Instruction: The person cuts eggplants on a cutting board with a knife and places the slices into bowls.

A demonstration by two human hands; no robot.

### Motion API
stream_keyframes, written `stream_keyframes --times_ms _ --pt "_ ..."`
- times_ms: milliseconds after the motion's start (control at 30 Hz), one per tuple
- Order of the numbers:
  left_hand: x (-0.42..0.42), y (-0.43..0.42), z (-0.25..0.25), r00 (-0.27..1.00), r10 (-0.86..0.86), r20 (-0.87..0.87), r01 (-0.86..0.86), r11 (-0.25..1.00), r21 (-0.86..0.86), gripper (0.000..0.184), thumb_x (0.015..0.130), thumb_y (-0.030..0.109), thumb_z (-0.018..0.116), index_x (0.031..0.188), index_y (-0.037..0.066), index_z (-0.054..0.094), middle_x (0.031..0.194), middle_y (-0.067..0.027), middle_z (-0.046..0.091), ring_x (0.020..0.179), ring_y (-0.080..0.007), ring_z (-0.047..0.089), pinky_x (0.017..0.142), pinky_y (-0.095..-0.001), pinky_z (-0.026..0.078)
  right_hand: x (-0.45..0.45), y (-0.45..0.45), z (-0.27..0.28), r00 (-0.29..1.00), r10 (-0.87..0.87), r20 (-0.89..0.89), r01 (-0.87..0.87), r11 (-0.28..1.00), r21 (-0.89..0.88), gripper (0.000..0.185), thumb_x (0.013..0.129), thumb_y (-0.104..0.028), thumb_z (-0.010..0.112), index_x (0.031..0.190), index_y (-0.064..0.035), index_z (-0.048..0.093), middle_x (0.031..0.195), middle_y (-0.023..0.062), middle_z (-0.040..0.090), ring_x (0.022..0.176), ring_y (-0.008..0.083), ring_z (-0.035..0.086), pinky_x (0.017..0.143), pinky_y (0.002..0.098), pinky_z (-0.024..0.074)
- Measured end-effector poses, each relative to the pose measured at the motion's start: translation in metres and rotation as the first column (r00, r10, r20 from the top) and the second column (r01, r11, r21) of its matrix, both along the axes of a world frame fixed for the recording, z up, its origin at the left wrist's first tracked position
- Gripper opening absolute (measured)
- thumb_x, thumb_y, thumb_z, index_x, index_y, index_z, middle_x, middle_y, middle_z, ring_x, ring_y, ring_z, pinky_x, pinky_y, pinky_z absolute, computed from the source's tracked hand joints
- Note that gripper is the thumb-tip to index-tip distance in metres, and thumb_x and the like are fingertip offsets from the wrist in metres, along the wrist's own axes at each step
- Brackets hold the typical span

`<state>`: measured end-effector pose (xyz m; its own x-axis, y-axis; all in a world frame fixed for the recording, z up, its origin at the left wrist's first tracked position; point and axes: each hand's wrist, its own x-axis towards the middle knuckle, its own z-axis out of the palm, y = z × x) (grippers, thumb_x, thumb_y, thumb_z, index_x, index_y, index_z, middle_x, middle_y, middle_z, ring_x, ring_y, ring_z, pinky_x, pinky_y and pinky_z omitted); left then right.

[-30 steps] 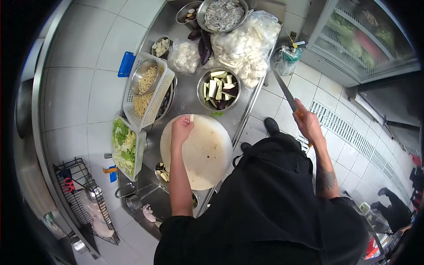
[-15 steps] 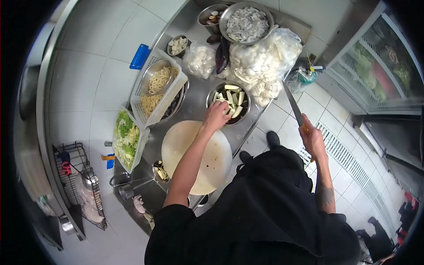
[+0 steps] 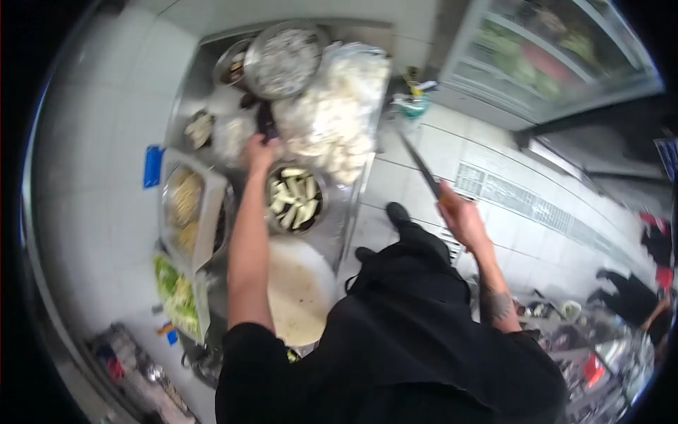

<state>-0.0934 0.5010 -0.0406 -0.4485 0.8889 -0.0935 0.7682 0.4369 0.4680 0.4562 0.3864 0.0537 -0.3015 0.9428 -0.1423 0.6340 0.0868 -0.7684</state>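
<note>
There's room over the round board (image 3: 300, 293), lower middle; a bowl (image 3: 325, 201) near centre and big bag (image 3: 339, 106), upper middle, block the way.

Brightly lit, motion-blurred wide view
White glare bleaches the plastic bag (image 3: 342, 95) by the counter (image 3: 336, 225)'s far right corner; the left hand (image 3: 261, 150) looks soft; straight lines bow toward black picture corners.

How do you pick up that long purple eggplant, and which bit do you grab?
Probably by the near end of the eggplant, coming from the cutting board side, thumb and fingers across its narrow width. It's long and slim, with a small bag and a big bag beside it and a metal bowl by its far end. The left hand is at that near end.
</note>
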Motion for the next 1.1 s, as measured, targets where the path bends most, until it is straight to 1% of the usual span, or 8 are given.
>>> stream_keyframes --times_ms 167,367,433,700,833,900,967,1100 --pt "0.002 -0.045 0.047 0.713 0.148 0.686 -0.414 0.878 0.241 0.028 0.088 0.028 0.081 0.103 0.007 0.069 0.087 0.0015 0.067 0.071 -0.0081 0.058 0.062 -0.0260 0.047 -0.008 -0.009 0.006 0.999 -0.038 0.013 0.039 0.990 -0.138 0.051 0.094 -0.013 0.064 0.143 -0.0079 0.051 0.089 0.0245 0.068 0.083 0.0443 0.066 0.075 0.0488 0.0517" --pt "0.018 -0.147 0.120 0.925 0.059 0.376 -0.317 0.667 0.675 0.026 0.088 0.007 0.078 0.111 0.001 0.067 0.100 -0.0001 0.066 0.086 -0.0081 0.060 0.079 -0.0233 0.049 -0.041 -0.011 0.025 0.994 0.084 0.063 -0.080 0.994 -0.071 0.054 0.094 -0.013 0.064 0.147 -0.0104 0.050 0.090 0.0239 0.071 0.088 0.0418 0.071 0.080 0.0443 0.0545" --pt "0.048 -0.198 0.165 0.854 -0.116 0.507 -0.357 0.577 0.735 0.031 0.089 0.000 0.074 0.118 0.000 0.063 0.107 -0.0043 0.067 0.093 -0.0103 0.063 0.085 -0.0243 0.051 -0.052 -0.013 0.032 0.991 0.129 0.032 -0.129 0.992 0.004 0.054 0.094 -0.012 0.063 0.147 -0.0103 0.050 0.089 0.0234 0.071 0.086 0.0407 0.071 0.079 0.0431 0.0545" --pt "0.077 -0.404 0.295 0.922 0.159 0.353 -0.381 0.210 0.901 0.042 0.093 -0.003 0.068 0.132 -0.006 0.053 0.110 -0.0203 0.070 0.107 -0.0240 0.068 0.097 -0.0335 0.053 -0.095 -0.040 0.051 0.963 0.269 0.004 -0.268 0.962 -0.048 0.054 0.097 -0.012 0.062 0.149 -0.0091 0.048 0.088 0.0177 0.069 0.078 0.0312 0.069 0.075 0.0381 0.0538" --pt "0.103 -0.424 0.256 0.934 0.319 0.164 -0.353 0.744 0.567 0.024 0.094 0.004 0.066 0.119 0.003 0.067 0.110 -0.0074 0.071 0.101 -0.0149 0.065 0.091 -0.0297 0.052 -0.114 -0.073 0.042 0.907 0.342 -0.245 -0.374 0.922 -0.098 0.052 0.102 -0.012 0.059 0.152 -0.0072 0.045 0.083 0.0049 0.063 0.065 0.0084 0.053 0.064 0.0269 0.0491" --pt "0.121 -0.426 0.171 0.911 0.208 0.356 -0.350 0.847 0.399 0.025 0.093 0.005 0.065 0.118 0.002 0.064 0.111 -0.0116 0.069 0.100 -0.0237 0.067 0.090 -0.0339 0.052 -0.131 -0.084 0.036 0.803 0.382 -0.457 -0.497 0.853 -0.159 0.055 0.103 -0.016 0.059 0.153 -0.0040 0.040 0.088 0.0006 0.059 0.064 0.0067 0.051 0.058 0.0247 0.0457" --pt "0.133 -0.433 0.104 0.990 0.048 0.135 -0.093 0.934 0.345 0.030 0.090 0.009 0.068 0.118 0.002 0.063 0.111 -0.0179 0.065 0.105 -0.0371 0.063 0.092 -0.0422 0.051 -0.145 -0.090 0.027 0.816 0.481 -0.320 -0.567 0.772 -0.286 0.052 0.101 -0.010 0.057 0.152 -0.0057 0.044 0.093 0.0020 0.065 0.064 0.0065 0.050 0.060 0.0243 0.0463" --pt "0.155 -0.446 0.083 0.983 0.177 0.052 -0.185 0.932 0.311 0.033 0.087 0.010 0.072 0.119 0.004 0.065 0.121 -0.0160 0.062 0.113 -0.0360 0.060 0.097 -0.0432 0.049 -0.166 -0.113 0.031 0.710 0.678 -0.189 -0.700 0.650 -0.297 0.056 0.099 -0.016 0.056 0.153 -0.0169 0.044 0.073 0.0044 0.059 0.055 0.0106 0.045 0.055 0.0289 0.0455"
